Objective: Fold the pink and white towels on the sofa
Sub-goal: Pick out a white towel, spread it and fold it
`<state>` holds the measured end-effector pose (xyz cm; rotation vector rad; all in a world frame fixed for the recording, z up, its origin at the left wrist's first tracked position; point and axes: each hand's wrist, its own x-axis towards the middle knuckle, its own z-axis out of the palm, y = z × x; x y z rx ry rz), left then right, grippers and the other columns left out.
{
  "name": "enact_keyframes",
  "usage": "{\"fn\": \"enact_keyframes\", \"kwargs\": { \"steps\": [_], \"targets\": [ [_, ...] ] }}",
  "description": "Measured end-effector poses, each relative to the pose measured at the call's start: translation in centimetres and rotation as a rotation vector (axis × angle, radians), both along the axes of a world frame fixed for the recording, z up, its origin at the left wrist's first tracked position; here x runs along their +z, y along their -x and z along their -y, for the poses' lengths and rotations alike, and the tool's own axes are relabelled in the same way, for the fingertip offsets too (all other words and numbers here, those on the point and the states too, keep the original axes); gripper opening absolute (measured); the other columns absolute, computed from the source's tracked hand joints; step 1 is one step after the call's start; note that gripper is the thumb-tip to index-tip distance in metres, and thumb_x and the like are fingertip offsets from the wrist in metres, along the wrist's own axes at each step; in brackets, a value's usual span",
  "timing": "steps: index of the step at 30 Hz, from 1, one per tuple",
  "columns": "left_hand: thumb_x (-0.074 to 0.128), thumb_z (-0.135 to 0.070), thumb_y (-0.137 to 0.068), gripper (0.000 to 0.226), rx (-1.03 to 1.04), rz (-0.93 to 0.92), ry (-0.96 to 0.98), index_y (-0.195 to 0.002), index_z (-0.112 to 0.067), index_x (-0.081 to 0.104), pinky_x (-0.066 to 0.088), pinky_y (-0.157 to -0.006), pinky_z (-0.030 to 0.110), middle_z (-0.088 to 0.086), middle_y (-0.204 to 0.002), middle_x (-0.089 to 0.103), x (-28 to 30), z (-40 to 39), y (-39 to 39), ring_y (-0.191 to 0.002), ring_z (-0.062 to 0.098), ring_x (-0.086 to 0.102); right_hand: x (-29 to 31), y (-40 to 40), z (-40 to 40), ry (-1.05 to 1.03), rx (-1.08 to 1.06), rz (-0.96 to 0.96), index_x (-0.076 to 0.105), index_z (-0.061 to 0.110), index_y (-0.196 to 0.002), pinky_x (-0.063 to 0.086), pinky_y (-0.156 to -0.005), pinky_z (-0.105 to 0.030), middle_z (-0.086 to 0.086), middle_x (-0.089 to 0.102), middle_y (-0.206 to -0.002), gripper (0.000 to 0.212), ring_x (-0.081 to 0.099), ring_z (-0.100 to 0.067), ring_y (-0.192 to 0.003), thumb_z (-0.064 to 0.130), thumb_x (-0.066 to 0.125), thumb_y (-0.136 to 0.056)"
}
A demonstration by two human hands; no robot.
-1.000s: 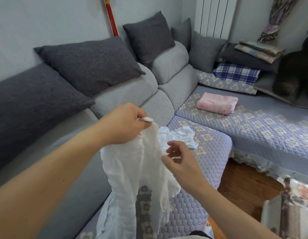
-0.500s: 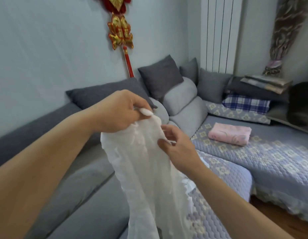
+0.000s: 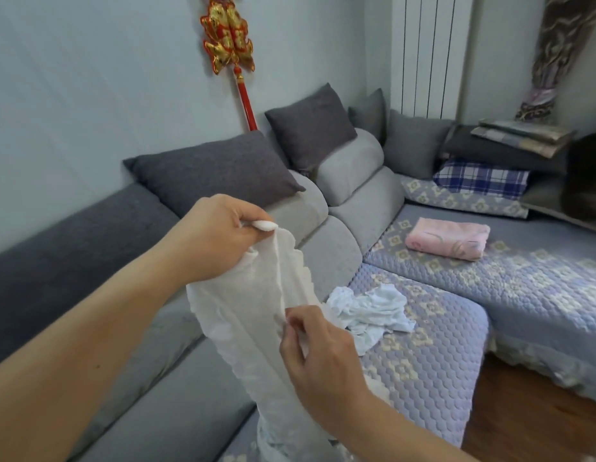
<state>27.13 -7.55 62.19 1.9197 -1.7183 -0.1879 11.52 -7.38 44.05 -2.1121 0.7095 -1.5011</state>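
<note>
White towel (image 3: 256, 315) held up over the sofa (image 3: 336, 248).
Our left hand (image 3: 216, 238) pinches its top corner; right hand (image 3: 318, 358) pinches an edge lower down. Pink towel (image 3: 448, 238) lies folded on the far seat, a crumpled white cloth (image 3: 370, 311) nearer.

White towel (image 3: 256, 315), pink towel (image 3: 447, 238), grey sofa (image 3: 343, 195)

Open quilted seat (image 3: 433, 368) lies below; a crumpled white cloth (image 3: 370, 313) occupies its near-left part.

A red-gold wall ornament (image 3: 230, 45) hangs above grey cushions (image 3: 210, 171); a plaid pillow (image 3: 480, 179) lies by the radiator (image 3: 426, 55).
</note>
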Motion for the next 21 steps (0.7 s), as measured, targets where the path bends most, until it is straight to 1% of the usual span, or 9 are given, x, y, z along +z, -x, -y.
{"fn": "enact_keyframes", "kwargs": {
  "steps": [2,4,6,7,10,13,16,18,21],
  "targets": [
    [0.068,-0.030,-0.095,0.015,-0.011,-0.031,0.001,-0.089,-0.038,0.079,0.048,-0.070,0.010,-0.023,-0.085,0.075,-0.2,0.0,0.3,-0.079,-0.004,0.069,-0.5,0.1,-0.2,-0.260,0.078,-0.062,0.045,0.040,-0.123,0.041,-0.081,-0.007,0.029,0.062,-0.110,0.028,0.059,0.009,-0.098,0.038,0.051,-0.096],
    [0.067,-0.030,-0.095,0.017,-0.026,-0.044,-0.008,-0.088,-0.040,0.079,0.049,-0.064,0.008,-0.021,-0.084,0.075,0.0,-0.2,0.3,-0.078,-0.002,0.070,-1.4,0.6,0.5,-0.457,0.092,-0.102,0.039,0.049,-0.134,0.028,-0.092,0.002,0.046,0.046,-0.121,0.045,0.042,0.026,-0.112,0.045,0.057,-0.093],
    [0.066,-0.030,-0.096,0.020,-0.044,-0.010,-0.042,-0.086,-0.043,0.078,0.052,-0.064,0.009,-0.018,-0.085,0.076,0.4,-0.5,0.1,-0.079,0.001,0.071,-1.6,1.2,1.3,-0.502,0.025,-0.088,0.051,0.045,-0.124,0.035,-0.087,-0.005,0.036,0.053,-0.110,0.035,0.050,0.015,-0.103,0.038,0.064,-0.092],
    [0.064,-0.027,-0.096,0.024,-0.061,0.015,-0.062,-0.085,-0.044,0.077,0.050,-0.062,0.008,-0.019,-0.084,0.075,0.7,-0.7,0.0,-0.079,0.000,0.070,-1.5,1.6,1.8,-0.535,0.016,-0.042,0.059,0.042,-0.103,0.039,-0.076,-0.014,0.029,0.056,-0.090,0.015,0.053,0.006,-0.086,0.032,0.064,-0.093],
    [0.061,-0.014,-0.097,0.033,-0.104,0.052,-0.109,-0.083,-0.040,0.076,0.045,-0.062,0.002,-0.021,-0.083,0.074,1.1,-1.0,-0.2,-0.078,-0.004,0.068,-1.0,2.2,3.1,-0.645,0.139,0.099,0.051,0.027,-0.065,0.032,-0.055,-0.020,0.012,0.044,-0.059,0.034,0.039,-0.003,-0.057,0.024,0.066,-0.095],
    [0.063,-0.017,-0.097,0.028,-0.134,0.026,-0.125,-0.083,-0.038,0.076,0.049,-0.062,0.006,-0.017,-0.084,0.075,1.4,-1.1,-0.2,-0.077,-0.001,0.070,0.6,2.6,4.2,-0.682,0.307,0.120,0.069,0.018,-0.076,0.049,-0.075,-0.027,0.006,0.064,-0.089,0.020,0.060,-0.007,-0.079,0.030,0.075,-0.090],
    [0.066,-0.021,-0.096,0.019,-0.200,-0.061,-0.152,-0.086,-0.033,0.077,0.053,-0.062,0.012,-0.010,-0.086,0.076,1.5,-1.3,-0.3,-0.077,0.006,0.072,1.4,3.0,5.9,-0.755,0.563,0.106,0.070,0.015,-0.076,0.051,-0.097,-0.029,0.013,0.064,-0.126,0.021,0.063,-0.004,-0.113,0.032,0.077,-0.086],
    [0.068,-0.019,-0.095,0.016,-0.257,-0.126,-0.175,-0.087,-0.029,0.078,0.053,-0.063,0.013,-0.006,-0.088,0.077,1.7,-1.6,-0.5,-0.078,0.008,0.073,1.9,3.4,6.7,-0.834,0.760,0.110,0.070,0.014,-0.080,0.052,-0.091,-0.031,0.007,0.071,-0.119,0.014,0.069,-0.012,-0.105,0.022,0.079,-0.087],
    [0.069,-0.017,-0.094,0.015,-0.288,-0.187,-0.193,-0.088,-0.026,0.079,0.053,-0.065,0.015,-0.002,-0.089,0.077,2.0,-2.0,-1.0,-0.080,0.010,0.074,2.4,3.4,7.4,-0.847,0.757,0.091,0.068,0.017,-0.087,0.044,-0.082,-0.045,0.001,0.071,-0.090,0.019,0.066,-0.017,-0.084,0.024,0.084,-0.080]
  ]
}}
